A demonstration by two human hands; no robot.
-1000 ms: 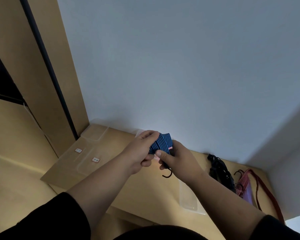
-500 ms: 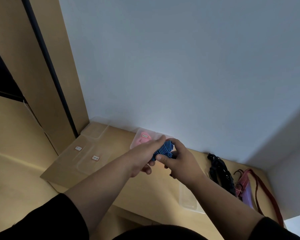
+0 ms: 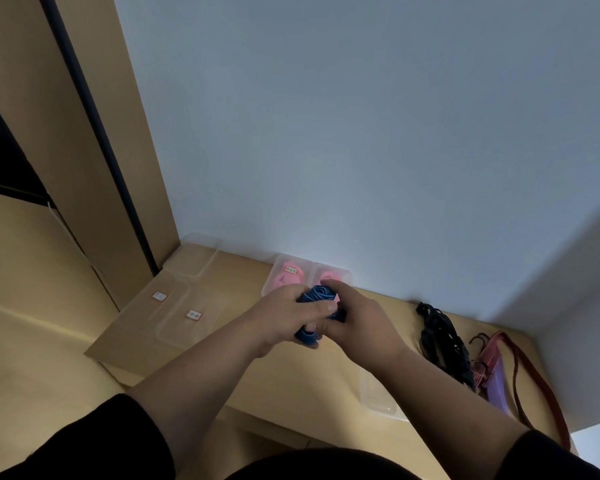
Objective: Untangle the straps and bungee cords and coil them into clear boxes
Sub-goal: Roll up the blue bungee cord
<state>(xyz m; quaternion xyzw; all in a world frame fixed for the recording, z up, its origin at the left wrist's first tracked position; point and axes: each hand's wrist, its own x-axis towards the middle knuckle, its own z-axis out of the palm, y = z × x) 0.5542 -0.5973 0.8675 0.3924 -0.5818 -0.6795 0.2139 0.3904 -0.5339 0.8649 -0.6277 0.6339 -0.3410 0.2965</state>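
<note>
**Blue cord bundled between both hands**

I held the blue cord (image 3: 315, 299) as a tight coil between my two hands, above the shelf (image 3: 257, 382) and just in front of the wall (image 3: 361, 133). My left hand (image 3: 284, 318) wrapped around it from the left, fingers curled over the coil's near side, and a loop of the cord poked out below them. My right hand (image 3: 357, 318) clasped it from the right, thumb lying across the top. Both hands gripped the coil, and they touched each other over it.

Right behind my hands, against the wall, stood two clear boxes with pink things inside: the left one (image 3: 286, 275) carried a small label, and the right one (image 3: 333, 275) was partly hidden by my fingers. More clear boxes lay to the left: one (image 3: 198, 254) in the corner and one (image 3: 184, 320) nearer, with two small labels by it. Another clear box (image 3: 376, 396) lay under my right forearm.

Farther right on the shelf sat a black tangle (image 3: 440, 341), and beside it a pile of red straps (image 3: 492, 358), with one long red strap (image 3: 537, 386) trailing toward the shelf's near edge. My sleeves (image 3: 101, 441) were black.
</note>
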